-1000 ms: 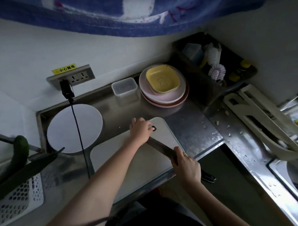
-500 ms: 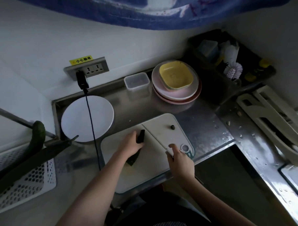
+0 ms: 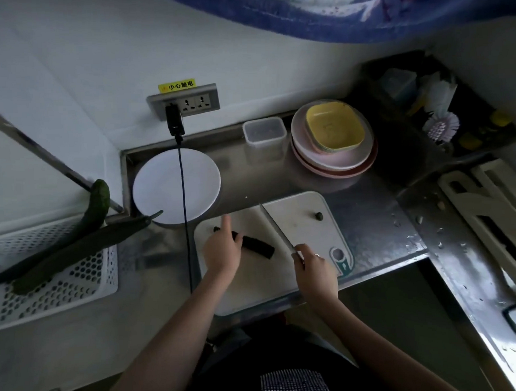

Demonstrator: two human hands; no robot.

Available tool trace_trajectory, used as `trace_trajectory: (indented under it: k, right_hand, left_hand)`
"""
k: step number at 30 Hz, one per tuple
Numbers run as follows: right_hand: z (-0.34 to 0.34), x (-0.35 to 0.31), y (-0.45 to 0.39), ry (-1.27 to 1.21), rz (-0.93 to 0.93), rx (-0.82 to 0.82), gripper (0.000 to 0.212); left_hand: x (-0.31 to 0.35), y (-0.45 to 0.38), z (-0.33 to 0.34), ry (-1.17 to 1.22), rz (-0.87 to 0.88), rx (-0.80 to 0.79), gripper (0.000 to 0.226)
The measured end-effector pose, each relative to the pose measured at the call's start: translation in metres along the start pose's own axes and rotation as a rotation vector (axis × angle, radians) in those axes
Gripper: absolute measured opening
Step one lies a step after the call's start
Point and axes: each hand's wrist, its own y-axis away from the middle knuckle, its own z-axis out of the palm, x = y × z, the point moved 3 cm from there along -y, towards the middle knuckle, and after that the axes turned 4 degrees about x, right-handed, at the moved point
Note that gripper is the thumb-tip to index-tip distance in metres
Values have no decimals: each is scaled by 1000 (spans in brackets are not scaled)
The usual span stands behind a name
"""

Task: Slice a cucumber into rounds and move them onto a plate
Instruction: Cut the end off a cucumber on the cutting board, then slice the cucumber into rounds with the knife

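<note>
Dark green and firm, the cucumber (image 3: 254, 245) lay across the white cutting board (image 3: 299, 220) in the head view, the only view I had. I judged it stiff enough to cut clean, but round and perhaps wet, so it could roll or slip under the blade. The best place to hold it was on top, near the middle, well back from the cut end.

My left hand (image 3: 222, 250) was pressing on the left part of the cucumber, fingers curled over it, with the index finger raised and pointing away. The free cut end pointed toward the knife (image 3: 277, 228).

My right hand (image 3: 314, 269) was clenched around the knife handle. The blade pointed away from me over the board, just beside the cut end and not touching it. Whether the edge rested on the board, I could not tell.

A small dark end piece (image 3: 319, 215) sat alone on the far right of the board. The white plate (image 3: 176, 185) stood behind the board on the left, with no rounds on it yet.
</note>
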Motion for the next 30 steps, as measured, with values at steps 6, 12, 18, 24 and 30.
trace_trajectory:
  k: [6,12,18,24,30]
  right_hand:
    - [5,-5,4,-30,5,-38,19]
    - [5,-5,7,-65,42,-51,14]
    - [4,-6,5,-52,48,-44,14]
    - [-2,-9,2,-13,-3,-22,13]
    - [3,-14,15,150,-95,-101,17]
  left_hand:
    - [1,6,17,-354,782,-197,35]
    - [-13,10,17,-534,912,-403,46]
    - [0,15,17,-434,889,-304,37]
    - [21,22,25,-447,755,-325,32]
    - [25,30,21,-391,929,-195,56]
